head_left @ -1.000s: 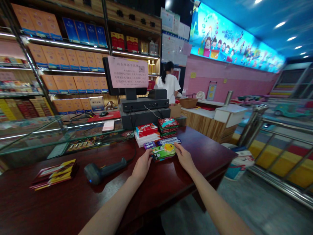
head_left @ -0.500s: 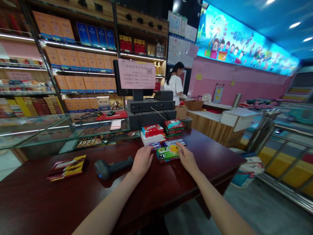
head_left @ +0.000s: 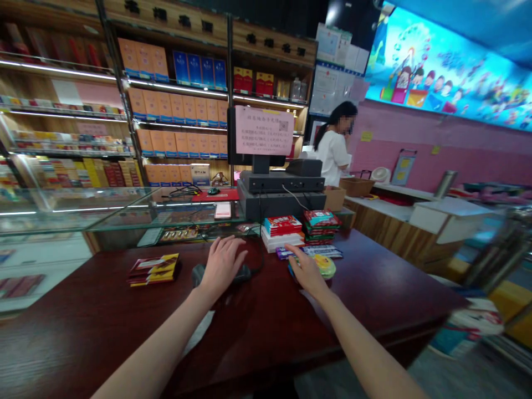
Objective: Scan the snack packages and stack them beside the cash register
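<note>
My left hand [head_left: 222, 260] lies with fingers spread over the dark barcode scanner [head_left: 241, 273] on the red-brown counter [head_left: 124, 327]. My right hand [head_left: 305, 269] rests open on the green and yellow packet [head_left: 326, 265], partly covering it. Just behind it lie purple flat packets [head_left: 322, 251], a red pack on white boxes [head_left: 282, 226] and a stack of red and green packs [head_left: 321, 224].
A red and yellow stack of packets [head_left: 153, 269] lies at the left of the counter. Behind stand a cash register [head_left: 282, 191] with a pink notice [head_left: 264, 131], a glass display case [head_left: 83, 213] and shelves of boxes [head_left: 174, 111]. A person in white [head_left: 332, 149] stands beyond.
My left hand left the green packet and moved left onto the scanner. My right hand moved onto the packet. The view swung left.
</note>
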Tool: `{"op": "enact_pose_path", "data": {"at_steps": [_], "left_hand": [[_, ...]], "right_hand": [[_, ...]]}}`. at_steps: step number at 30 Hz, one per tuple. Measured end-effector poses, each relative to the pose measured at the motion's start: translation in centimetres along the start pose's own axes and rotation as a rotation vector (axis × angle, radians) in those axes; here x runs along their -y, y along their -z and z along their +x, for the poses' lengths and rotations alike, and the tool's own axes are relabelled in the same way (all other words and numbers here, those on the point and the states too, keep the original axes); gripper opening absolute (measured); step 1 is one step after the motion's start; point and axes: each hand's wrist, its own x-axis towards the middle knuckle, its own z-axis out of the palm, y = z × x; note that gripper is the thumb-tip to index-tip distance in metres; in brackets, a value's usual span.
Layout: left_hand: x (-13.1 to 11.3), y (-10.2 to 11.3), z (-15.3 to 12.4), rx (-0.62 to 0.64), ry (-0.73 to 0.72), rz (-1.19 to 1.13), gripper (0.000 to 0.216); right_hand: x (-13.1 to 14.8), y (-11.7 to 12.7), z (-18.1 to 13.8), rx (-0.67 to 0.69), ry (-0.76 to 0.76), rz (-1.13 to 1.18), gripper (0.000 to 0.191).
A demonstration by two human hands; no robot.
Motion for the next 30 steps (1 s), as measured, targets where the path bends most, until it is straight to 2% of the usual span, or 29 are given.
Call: {"op": "enact_pose_path", "data": {"at_steps": [8,16,21,25,30], "left_hand": [[6.3,3.2,-2.3,-0.046,0.100,0.150,0.026],[11.8,6.0,-4.9,-0.035,0.219,0.222,0.033],[15.4,7.2,-6.5,-0.035,0.360,0.265,0.037],[17.2,7.8,-7.4,-0.040,0.476,0.274,0.037],[18.3,8.4,-8.2,-0.057,0.573,0.293,0.039]], "right_hand": [[3.2,-4.5,1.9,0.125,0.060,0.074,0.043],[6.7,-8.7,3.7,0.241,0.115,0.203,0.040],[8.8,-10.8,4.8,0.290,0.119,0.217,0.038],[10.1,-12.7,5.6,0.337,0.121,0.221,0.037],[11.5,-14.9,6.8,0.397,0.120,0.241,0.035]]}}
